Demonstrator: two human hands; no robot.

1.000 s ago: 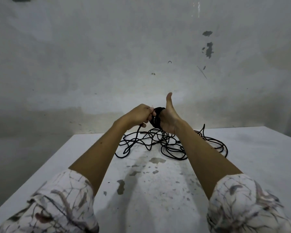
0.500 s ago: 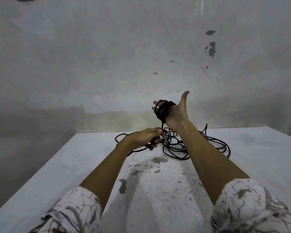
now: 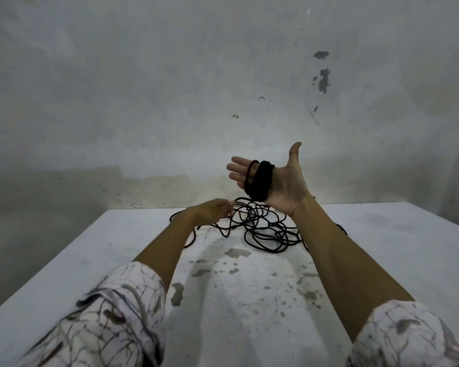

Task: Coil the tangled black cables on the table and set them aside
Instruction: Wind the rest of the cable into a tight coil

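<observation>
The right hand point(image 3: 284, 181) is raised at centre right of the frame, palm facing the camera, fingers straight and pointing left, thumb up. The left hand point(image 3: 210, 211) sits lower, at centre, knuckles up with fingers bent forward; its grip is blurred. Both forearms are bare, patterned sleeves point(image 3: 112, 321) pushed back at the bottom corners.

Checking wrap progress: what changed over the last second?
The left hand dropped from beside the raised right hand to the tangled cable on the table, still pinching the strand. The right hand turned palm-up, fingers opening, still carrying the wound coil around them. The loose tangle shifted a little; most of it is still unwound.
</observation>
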